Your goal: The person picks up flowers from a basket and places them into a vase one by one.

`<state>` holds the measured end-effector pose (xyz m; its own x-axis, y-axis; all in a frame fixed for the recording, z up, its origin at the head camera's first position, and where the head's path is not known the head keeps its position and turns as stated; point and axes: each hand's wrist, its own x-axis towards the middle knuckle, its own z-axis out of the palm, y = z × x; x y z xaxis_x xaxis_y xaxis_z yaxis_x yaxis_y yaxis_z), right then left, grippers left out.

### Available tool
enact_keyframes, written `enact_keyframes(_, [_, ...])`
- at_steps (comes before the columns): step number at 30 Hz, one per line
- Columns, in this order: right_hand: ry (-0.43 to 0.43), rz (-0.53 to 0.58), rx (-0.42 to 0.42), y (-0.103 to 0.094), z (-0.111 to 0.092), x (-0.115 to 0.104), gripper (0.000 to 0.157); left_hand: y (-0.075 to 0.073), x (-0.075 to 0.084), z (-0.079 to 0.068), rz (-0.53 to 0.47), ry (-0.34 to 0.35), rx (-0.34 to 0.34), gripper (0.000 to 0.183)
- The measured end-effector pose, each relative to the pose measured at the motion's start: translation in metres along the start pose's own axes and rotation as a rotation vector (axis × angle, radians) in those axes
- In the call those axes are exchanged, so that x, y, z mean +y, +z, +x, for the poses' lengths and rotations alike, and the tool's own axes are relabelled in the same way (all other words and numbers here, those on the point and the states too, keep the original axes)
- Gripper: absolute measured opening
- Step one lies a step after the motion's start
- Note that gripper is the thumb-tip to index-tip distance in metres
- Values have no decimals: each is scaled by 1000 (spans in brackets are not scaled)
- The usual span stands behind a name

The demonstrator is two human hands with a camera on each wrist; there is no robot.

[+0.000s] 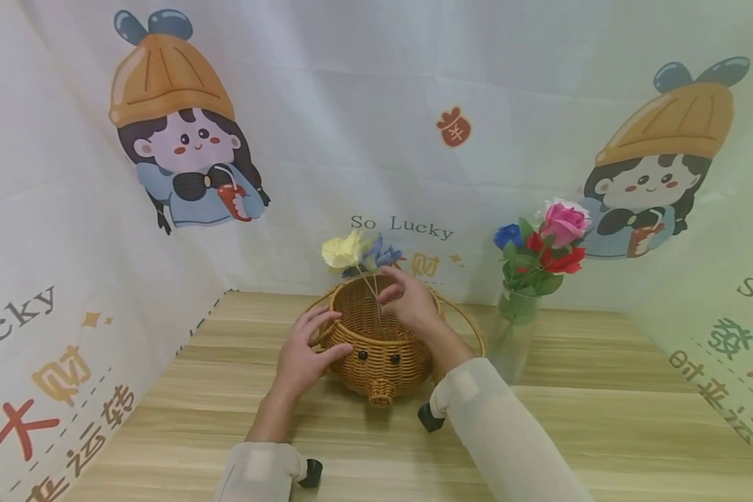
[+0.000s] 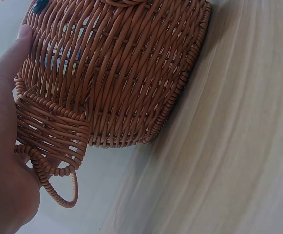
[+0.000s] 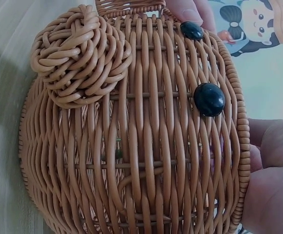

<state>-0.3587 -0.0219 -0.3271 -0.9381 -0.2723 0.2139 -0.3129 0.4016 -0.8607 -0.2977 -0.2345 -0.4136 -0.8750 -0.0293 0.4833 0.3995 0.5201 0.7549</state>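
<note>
Flowers (image 1: 343,249) (head view): at the right fingertips, yellow bloom up and to their left, blue bloom just above; stems slanting past those tips into the mouth of the wicker basket (image 1: 383,346), long axis running from upper left to lower right.
Right hand (image 1: 414,305) (head view): over the basket mouth, nearer to the stems than the left; thumb and fingers bent, apparently pinching the stems, exact contact too small to tell.
Left hand (image 1: 304,348) (head view): thumb spread away from the other fingers, gripping the basket at its left rim and front wall; flowers up and to the right of these fingers.
Glass vase (image 1: 516,345) (head view): upright, to the right of the right fingers, holding roses (image 1: 565,223).
Side flap (left wrist view): woven flap (image 2: 53,130) against the left palm; thumb laid on the basket wall, other fingers mostly hidden, cannot tell how bent; small wicker loop (image 2: 66,197) below the thumb.
Snout and eyes (right wrist view): woven snout (image 3: 80,58) and black eyes (image 3: 209,99) to the left of the right hand; right fingertips hidden behind the rim, pinch impossible to tell from here; left thumb beside the upper eye.
</note>
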Motion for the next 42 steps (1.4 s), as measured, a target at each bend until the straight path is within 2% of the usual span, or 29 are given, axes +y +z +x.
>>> enact_keyframes(6, [1, 20, 47, -1, -1, 0, 78, 0, 0, 0, 9, 3, 4, 59])
enact_keyframes(17, [20, 105, 46, -2, -2, 2, 76, 0, 1, -1, 16, -4, 0, 60])
enact_keyframes(24, [13, 188, 70, -2, -1, 4, 66, 0, 1, -1, 26, 7, 7, 61])
enact_keyframes(33, [40, 189, 135, -1, -1, 6, 49, 1, -1, -1, 35, 1, 9, 61])
enact_keyframes(38, [19, 192, 155, -1, -2, 7, 34, 1, -1, 0, 31, 12, 9, 60])
enact_keyframes(42, [7, 202, 162, 0, -2, 8, 29, 1, -1, 0, 35, 17, 12, 60])
